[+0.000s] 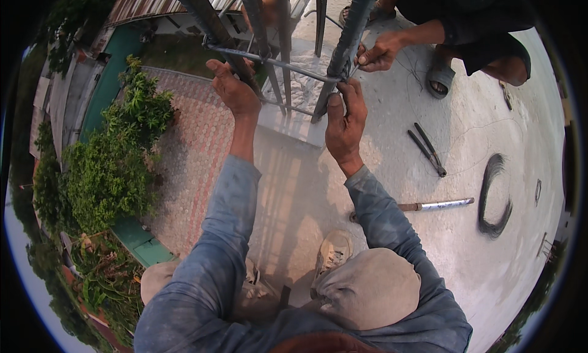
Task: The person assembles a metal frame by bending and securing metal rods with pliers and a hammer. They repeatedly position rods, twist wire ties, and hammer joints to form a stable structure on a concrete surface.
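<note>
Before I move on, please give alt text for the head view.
A person's left hand curls around an upright steel bar; the right hand touches a metal hoop near a co-worker's hand. Pliers and a wire coil lie on the pale floor.

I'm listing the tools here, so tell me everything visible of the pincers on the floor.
The pincers lie on the pale, concrete-looking floor to the right of the person's right hand. They look like dark metal, with two long handles slightly spread and a short head. The handles point toward the picture's upper left, the head toward its lower right. No hand touches them.
</note>
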`<state>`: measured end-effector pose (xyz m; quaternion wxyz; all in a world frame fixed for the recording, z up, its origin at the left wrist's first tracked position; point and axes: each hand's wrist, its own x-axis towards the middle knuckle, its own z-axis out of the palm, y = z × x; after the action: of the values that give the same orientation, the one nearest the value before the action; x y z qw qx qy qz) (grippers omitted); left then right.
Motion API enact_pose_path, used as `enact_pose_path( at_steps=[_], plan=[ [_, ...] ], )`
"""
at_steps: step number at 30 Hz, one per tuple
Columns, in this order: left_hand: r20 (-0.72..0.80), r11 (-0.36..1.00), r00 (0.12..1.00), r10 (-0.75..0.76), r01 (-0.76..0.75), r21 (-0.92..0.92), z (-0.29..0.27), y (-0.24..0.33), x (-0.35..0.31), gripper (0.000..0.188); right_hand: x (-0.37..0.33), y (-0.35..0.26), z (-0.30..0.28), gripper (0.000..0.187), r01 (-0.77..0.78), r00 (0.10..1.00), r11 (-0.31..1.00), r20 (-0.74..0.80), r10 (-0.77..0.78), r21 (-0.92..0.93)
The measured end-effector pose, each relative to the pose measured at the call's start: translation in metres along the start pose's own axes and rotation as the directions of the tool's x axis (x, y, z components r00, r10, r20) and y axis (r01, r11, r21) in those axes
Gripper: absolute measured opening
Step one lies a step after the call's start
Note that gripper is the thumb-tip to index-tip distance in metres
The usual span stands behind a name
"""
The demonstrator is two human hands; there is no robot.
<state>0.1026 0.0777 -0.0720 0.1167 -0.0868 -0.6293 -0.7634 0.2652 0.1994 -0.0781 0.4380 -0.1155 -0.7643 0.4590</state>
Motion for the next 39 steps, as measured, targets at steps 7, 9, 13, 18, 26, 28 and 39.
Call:
enact_pose_path(
  at_steps=[7, 9, 13, 18, 26, 28, 39],
  plan=[
    [0.012, 0.989, 0.997, -0.079, 0.079, -0.121, -0.002, -0.003, 0.003, 0.082, 0.003, 0.004, 0.012, 0.035, 0.092, 0.996, 0.996, 0.010, -0.092, 0.013],
    [-0.023, 0.992, 0.996, -0.081, 0.078, -0.097, 0.000, -0.003, 0.002, 0.097, 0.002, 0.005, 0.013, 0.034, 0.086, 0.996, 0.996, 0.004, -0.086, 0.028],
    [-0.067, 0.991, 0.992, -0.110, 0.104, -0.090, 0.006, -0.003, 0.002, 0.096, 0.004, 0.009, 0.022, 0.037, 0.118, 0.993, 0.993, -0.012, -0.118, -0.001],
    [-0.072, 0.993, 0.994, -0.077, 0.070, -0.094, 0.007, -0.004, 0.003, 0.094, 0.006, 0.013, 0.036, 0.041, 0.146, 0.988, 0.988, -0.051, -0.143, 0.053],
    [-0.007, 0.977, 0.994, -0.107, 0.103, -0.188, 0.008, -0.002, 0.010, 0.093, 0.003, 0.006, 0.034, 0.044, 0.107, 0.994, 0.993, -0.029, -0.106, 0.050],
    [-0.007, 0.978, 0.995, -0.104, 0.101, -0.183, 0.009, -0.003, 0.013, 0.093, 0.003, 0.005, 0.034, 0.045, 0.099, 0.995, 0.994, -0.026, -0.098, 0.049],
    [0.067, 0.965, 0.992, -0.105, 0.118, -0.233, 0.005, -0.007, 0.021, 0.096, 0.003, 0.013, 0.012, 0.045, 0.048, 0.991, 0.999, 0.124, -0.047, -0.008]
  ],
)
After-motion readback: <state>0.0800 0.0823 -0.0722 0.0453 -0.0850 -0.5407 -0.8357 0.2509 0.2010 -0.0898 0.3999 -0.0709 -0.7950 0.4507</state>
